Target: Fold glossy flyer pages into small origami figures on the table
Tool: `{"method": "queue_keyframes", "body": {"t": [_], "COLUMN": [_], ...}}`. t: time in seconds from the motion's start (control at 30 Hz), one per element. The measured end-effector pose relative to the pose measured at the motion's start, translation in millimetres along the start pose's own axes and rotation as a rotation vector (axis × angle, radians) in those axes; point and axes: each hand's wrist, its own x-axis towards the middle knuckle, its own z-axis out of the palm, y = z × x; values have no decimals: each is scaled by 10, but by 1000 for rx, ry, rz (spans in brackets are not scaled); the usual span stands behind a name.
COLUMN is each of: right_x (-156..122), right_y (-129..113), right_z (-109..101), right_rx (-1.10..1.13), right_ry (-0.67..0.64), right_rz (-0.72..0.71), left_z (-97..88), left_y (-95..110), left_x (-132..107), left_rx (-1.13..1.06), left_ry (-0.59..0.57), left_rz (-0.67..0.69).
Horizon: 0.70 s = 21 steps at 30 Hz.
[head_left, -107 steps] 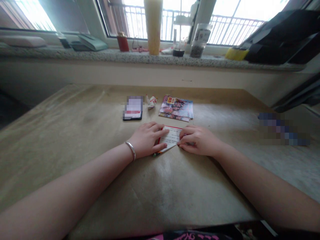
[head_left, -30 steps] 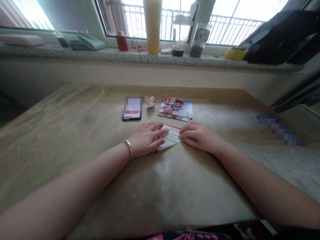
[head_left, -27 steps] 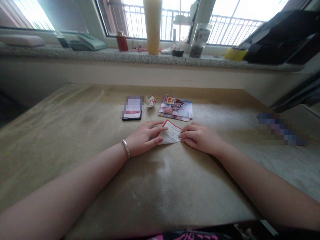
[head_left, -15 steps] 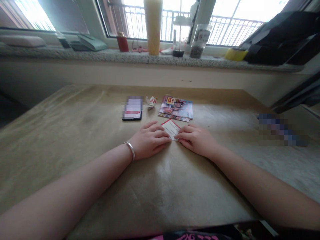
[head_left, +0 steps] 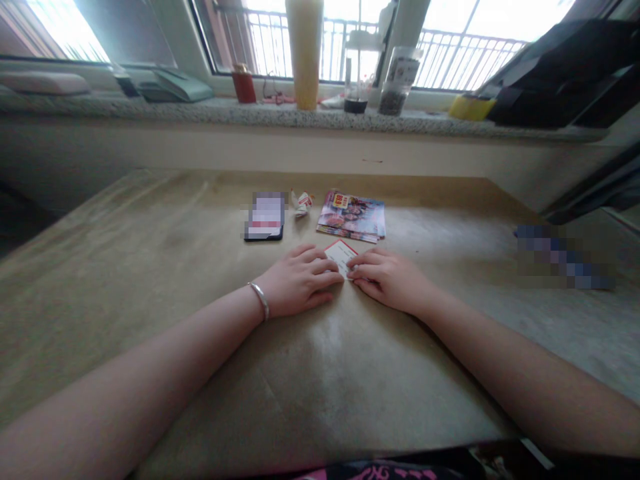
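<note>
A small white paper with a red edge (head_left: 341, 253) lies on the tan table (head_left: 320, 373), folded and mostly covered by my hands. My left hand (head_left: 299, 280), with a silver bracelet at the wrist, presses its curled fingers down on the paper's left part. My right hand (head_left: 385, 279) pinches and presses the paper's right part, fingertips meeting the left hand's. Only a small corner of the paper shows between and above the fingers.
Behind my hands lie a stack of colourful printed leaflets (head_left: 353, 216), a dark phone (head_left: 264, 217) and a crumpled white-and-red scrap (head_left: 303, 202). The stone windowsill (head_left: 300, 117) holds a tall yellow cylinder (head_left: 305, 50), a red jar, a glass jar and dark bags at right.
The paper has been folded smaller: its left flap was lifted and brought over to the right. My hands have closed in together over it, and less paper shows.
</note>
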Motion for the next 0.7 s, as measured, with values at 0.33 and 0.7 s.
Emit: {"method": "queue_keyframes", "body": {"t": [0.33, 0.7], "right_x": [-15, -12], "right_y": [3, -3], "right_z": [-2, -7], "right_rx": [-24, -15], "right_ry": [6, 17], "right_rz": [2, -3], "left_z": [-91, -169], "left_y": [-36, -106], "left_x": [-52, -103], "left_rx": [61, 75], "left_ry": [5, -39], "left_rz": [5, 10]}}
